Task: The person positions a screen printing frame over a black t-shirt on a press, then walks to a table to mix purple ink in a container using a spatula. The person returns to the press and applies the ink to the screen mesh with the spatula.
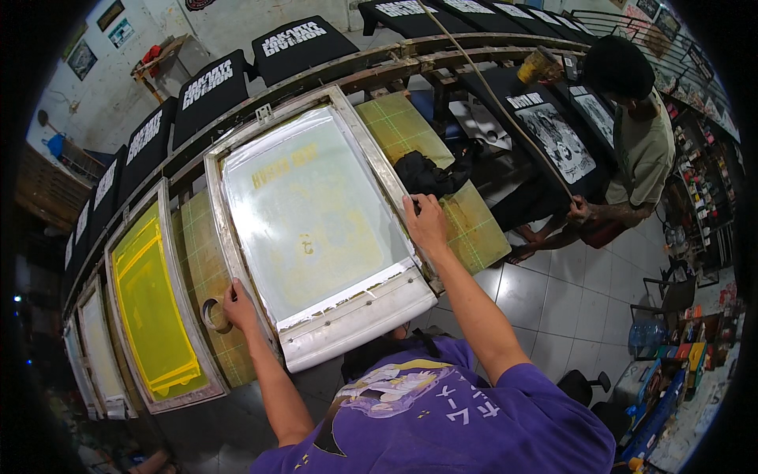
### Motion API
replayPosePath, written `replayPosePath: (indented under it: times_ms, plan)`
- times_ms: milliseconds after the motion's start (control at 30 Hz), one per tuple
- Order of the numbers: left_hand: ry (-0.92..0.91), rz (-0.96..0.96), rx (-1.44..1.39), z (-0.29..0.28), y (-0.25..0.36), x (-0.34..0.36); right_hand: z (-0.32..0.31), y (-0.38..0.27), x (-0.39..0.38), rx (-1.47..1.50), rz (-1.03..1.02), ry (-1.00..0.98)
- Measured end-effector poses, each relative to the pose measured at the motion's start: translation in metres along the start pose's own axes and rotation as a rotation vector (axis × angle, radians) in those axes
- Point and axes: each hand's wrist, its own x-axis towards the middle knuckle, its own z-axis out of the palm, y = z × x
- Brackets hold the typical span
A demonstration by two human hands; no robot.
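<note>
A large screen printing frame (365,166) with a pale, translucent mesh (316,213) lies in front of me, its near end a wide white board (355,320). On the frame's left side, near its lower end, my left hand (242,306) is closed with fingertips at the edge. A roll of tape (215,315) is right beside that hand; whether they touch I cannot tell. My right hand (426,224) pinches the frame's right side, thumb and fingers bent over the rail. Faint yellowish lettering shows on the far part of the mesh.
Left of me stands a frame with bright yellow mesh (154,304). Greenish boards (474,229) lie under and beside my frame, with a black cloth (430,172) on the right. Printed black shirts (296,49) line the far rail. A co-worker (643,150) holds a long stick (505,107) at right.
</note>
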Motion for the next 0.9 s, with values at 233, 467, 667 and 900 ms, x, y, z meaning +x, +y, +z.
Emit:
replayPosePath:
  times_ms: [233,467,667,900]
  plan:
    - [0.003,-0.006,0.014,-0.001,0.000,0.000,0.000,-0.002,0.000,0.000,0.002,0.012]
    - [-0.012,0.007,0.014,0.000,-0.001,0.000,0.000,0.000,0.000,0.011,-0.005,0.027]
    - [-0.024,-0.015,-0.026,0.004,-0.017,0.007,0.006,0.004,0.002,-0.004,-0.020,0.031]
    - [0.004,-0.063,0.021,0.000,0.004,-0.002,0.009,0.007,0.002,-0.016,-0.051,0.055]
